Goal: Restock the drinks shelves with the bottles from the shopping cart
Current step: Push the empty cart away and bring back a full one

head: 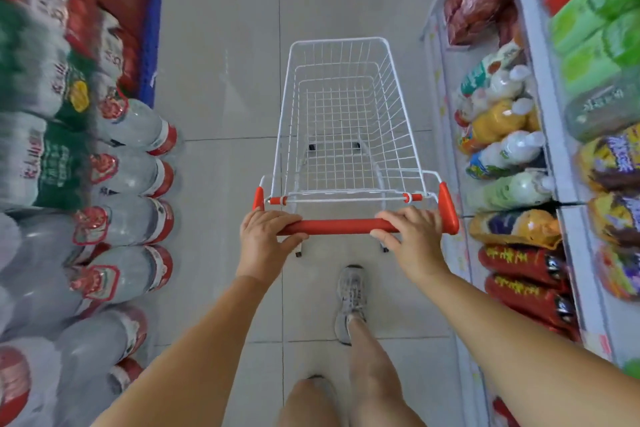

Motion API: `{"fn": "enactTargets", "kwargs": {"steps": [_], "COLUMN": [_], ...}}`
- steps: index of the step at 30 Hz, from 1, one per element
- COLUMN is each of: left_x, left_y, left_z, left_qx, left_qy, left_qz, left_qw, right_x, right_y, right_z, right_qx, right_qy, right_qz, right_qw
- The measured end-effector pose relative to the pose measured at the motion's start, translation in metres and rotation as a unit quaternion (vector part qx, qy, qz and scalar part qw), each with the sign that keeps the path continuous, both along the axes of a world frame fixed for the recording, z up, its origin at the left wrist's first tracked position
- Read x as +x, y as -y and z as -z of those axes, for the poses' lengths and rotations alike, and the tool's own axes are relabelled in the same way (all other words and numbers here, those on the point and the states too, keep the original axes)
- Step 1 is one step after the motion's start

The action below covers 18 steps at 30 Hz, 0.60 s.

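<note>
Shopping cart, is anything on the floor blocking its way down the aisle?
Nothing visible does. The tiled floor ahead of the shopping cart is bare, with water bottles stacked on the left and drinks shelves on the right. The left hand and right hand both grip its red handle.

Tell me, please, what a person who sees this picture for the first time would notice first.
The white wire cart stands in the middle of the aisle with no bottle visible in it. The left hand and the right hand both grip its red handle. Large water bottles with red caps lie on the left, and colourful drink bottles fill the shelves on the right.
</note>
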State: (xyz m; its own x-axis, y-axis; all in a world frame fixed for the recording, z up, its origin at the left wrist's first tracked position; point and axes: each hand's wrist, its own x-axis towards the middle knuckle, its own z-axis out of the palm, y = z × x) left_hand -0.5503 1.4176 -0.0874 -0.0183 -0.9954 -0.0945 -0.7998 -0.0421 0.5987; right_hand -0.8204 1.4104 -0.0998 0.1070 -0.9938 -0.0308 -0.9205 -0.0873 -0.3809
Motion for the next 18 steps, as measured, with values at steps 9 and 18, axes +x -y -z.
{"fn": "enactTargets", "kwargs": {"steps": [9,18], "left_x": [0.061,0.136], "left_y": [0.222,0.435], "left_z": [-0.004,-0.004], "left_qx": [0.028,0.019], "left_qy": [0.007,-0.010], "left_qz": [-0.037,-0.067], "left_qw": [0.999,0.998], "right_x": [0.062,0.140], "right_y": [0.239,0.465], "right_z": [-0.008,-0.018], "right_qx": [0.062,0.106], "right_qy": [0.033,0.024], "right_qz": [-0.027,-0.041], "right_qw": [0.997,0.993]}}
